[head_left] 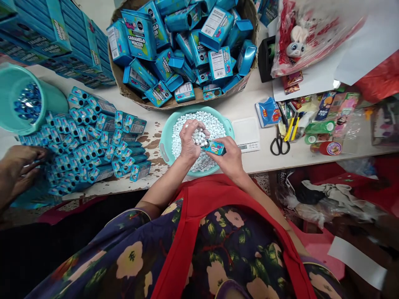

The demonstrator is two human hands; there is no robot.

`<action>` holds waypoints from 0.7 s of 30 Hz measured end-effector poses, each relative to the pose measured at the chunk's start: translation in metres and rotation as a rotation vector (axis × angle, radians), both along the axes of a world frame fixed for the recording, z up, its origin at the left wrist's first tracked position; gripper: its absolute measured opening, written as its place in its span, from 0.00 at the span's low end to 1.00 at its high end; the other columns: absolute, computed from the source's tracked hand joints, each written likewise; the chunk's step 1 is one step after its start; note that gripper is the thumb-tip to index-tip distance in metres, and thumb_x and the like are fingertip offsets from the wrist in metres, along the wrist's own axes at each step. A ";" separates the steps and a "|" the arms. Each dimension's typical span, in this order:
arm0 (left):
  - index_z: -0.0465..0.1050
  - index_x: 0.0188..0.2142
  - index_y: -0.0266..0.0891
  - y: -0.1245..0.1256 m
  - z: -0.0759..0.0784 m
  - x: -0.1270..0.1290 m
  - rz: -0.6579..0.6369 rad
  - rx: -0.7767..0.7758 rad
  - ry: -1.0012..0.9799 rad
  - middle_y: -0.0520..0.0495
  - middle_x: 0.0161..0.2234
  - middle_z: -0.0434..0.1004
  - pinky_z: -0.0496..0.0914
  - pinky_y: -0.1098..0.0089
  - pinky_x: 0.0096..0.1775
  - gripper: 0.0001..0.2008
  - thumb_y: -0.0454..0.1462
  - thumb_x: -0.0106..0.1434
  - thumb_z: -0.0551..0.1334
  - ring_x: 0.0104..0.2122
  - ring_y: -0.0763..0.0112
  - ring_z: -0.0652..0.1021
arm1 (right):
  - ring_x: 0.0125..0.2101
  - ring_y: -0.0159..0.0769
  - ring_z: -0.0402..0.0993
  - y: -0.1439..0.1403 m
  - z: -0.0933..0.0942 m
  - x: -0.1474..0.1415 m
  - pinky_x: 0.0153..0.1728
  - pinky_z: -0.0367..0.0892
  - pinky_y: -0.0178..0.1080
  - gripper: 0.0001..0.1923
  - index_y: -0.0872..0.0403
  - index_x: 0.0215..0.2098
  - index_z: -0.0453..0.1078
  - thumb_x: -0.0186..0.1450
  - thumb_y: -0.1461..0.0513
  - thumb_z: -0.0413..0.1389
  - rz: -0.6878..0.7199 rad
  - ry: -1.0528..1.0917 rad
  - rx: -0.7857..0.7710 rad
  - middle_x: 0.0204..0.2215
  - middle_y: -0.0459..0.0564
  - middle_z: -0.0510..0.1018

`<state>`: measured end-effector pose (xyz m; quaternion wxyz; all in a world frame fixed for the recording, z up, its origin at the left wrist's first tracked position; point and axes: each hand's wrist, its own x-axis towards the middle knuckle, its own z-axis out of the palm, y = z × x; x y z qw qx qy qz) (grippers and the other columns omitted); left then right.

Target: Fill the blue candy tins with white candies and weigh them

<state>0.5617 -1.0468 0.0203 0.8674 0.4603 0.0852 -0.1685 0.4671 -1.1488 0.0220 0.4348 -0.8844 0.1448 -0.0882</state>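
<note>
Cupping white candies (199, 137) in left hand (189, 143), right hand (229, 157) pinching small blue tin (214, 147) at three o'clock, steadying over teal bowl (165, 137) for catching spills.

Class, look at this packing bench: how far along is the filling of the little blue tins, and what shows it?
Done: a big pile of closed blue tins lies on the table's left. In hand: the left hand cups white candies over the teal basin, beside the blue tin held by the right hand. Left: a basket of open tins and plenty of candies in the basin.
</note>
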 end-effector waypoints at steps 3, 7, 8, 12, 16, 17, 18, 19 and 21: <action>0.64 0.25 0.40 -0.002 0.001 0.000 -0.020 0.027 0.006 0.54 0.24 0.68 0.67 0.72 0.25 0.17 0.47 0.57 0.67 0.21 0.76 0.73 | 0.41 0.44 0.75 -0.003 0.000 0.000 0.42 0.70 0.45 0.16 0.50 0.41 0.73 0.56 0.60 0.68 0.007 0.004 0.017 0.37 0.49 0.76; 0.62 0.23 0.39 -0.006 0.003 -0.001 -0.038 0.045 -0.037 0.54 0.23 0.68 0.67 0.72 0.26 0.19 0.48 0.58 0.67 0.20 0.77 0.72 | 0.41 0.44 0.75 -0.006 -0.003 0.000 0.42 0.70 0.44 0.16 0.49 0.41 0.73 0.55 0.60 0.68 0.012 0.020 0.037 0.37 0.48 0.77; 0.62 0.23 0.39 -0.007 0.003 -0.001 -0.030 0.050 -0.046 0.54 0.23 0.67 0.67 0.72 0.26 0.20 0.48 0.58 0.67 0.20 0.78 0.72 | 0.41 0.43 0.75 -0.007 -0.003 0.000 0.43 0.70 0.44 0.16 0.49 0.41 0.73 0.55 0.60 0.68 0.010 0.020 0.039 0.38 0.48 0.77; 0.62 0.22 0.39 -0.013 0.003 -0.001 -0.014 0.106 -0.004 0.56 0.21 0.64 0.64 0.73 0.23 0.23 0.53 0.56 0.68 0.19 0.79 0.70 | 0.42 0.44 0.73 -0.011 -0.004 -0.001 0.45 0.68 0.46 0.16 0.49 0.40 0.74 0.54 0.59 0.69 -0.027 0.015 0.026 0.37 0.48 0.78; 0.59 0.19 0.39 -0.018 0.008 -0.001 -0.030 0.137 -0.001 0.55 0.18 0.61 0.65 0.73 0.24 0.28 0.57 0.57 0.65 0.19 0.78 0.69 | 0.43 0.44 0.73 -0.014 -0.004 -0.002 0.47 0.66 0.47 0.17 0.49 0.40 0.74 0.54 0.58 0.69 -0.020 -0.011 0.025 0.38 0.47 0.79; 0.59 0.19 0.39 -0.019 0.009 -0.002 -0.034 0.140 -0.013 0.55 0.18 0.62 0.66 0.72 0.25 0.28 0.57 0.57 0.65 0.19 0.78 0.70 | 0.43 0.44 0.73 -0.015 -0.004 -0.002 0.47 0.66 0.47 0.17 0.49 0.41 0.74 0.54 0.58 0.69 -0.016 -0.013 0.032 0.38 0.47 0.79; 0.59 0.18 0.39 -0.019 0.010 -0.002 -0.031 0.146 -0.019 0.55 0.19 0.63 0.66 0.72 0.26 0.28 0.57 0.58 0.65 0.20 0.78 0.70 | 0.43 0.44 0.72 -0.016 -0.005 -0.001 0.47 0.66 0.47 0.17 0.48 0.41 0.74 0.54 0.58 0.69 -0.016 -0.011 0.042 0.39 0.47 0.79; 0.59 0.19 0.39 -0.020 0.010 -0.002 -0.023 0.156 -0.017 0.55 0.19 0.63 0.66 0.72 0.26 0.28 0.56 0.58 0.65 0.20 0.78 0.70 | 0.43 0.44 0.72 -0.016 -0.005 -0.001 0.47 0.66 0.47 0.17 0.48 0.41 0.74 0.54 0.58 0.69 -0.021 -0.005 0.051 0.39 0.47 0.79; 0.60 0.20 0.39 -0.021 0.010 0.000 0.000 0.182 0.006 0.55 0.20 0.63 0.64 0.73 0.24 0.27 0.57 0.58 0.64 0.19 0.79 0.69 | 0.44 0.45 0.72 -0.017 -0.005 0.001 0.47 0.66 0.48 0.17 0.47 0.40 0.75 0.53 0.58 0.69 -0.034 0.013 0.065 0.39 0.47 0.79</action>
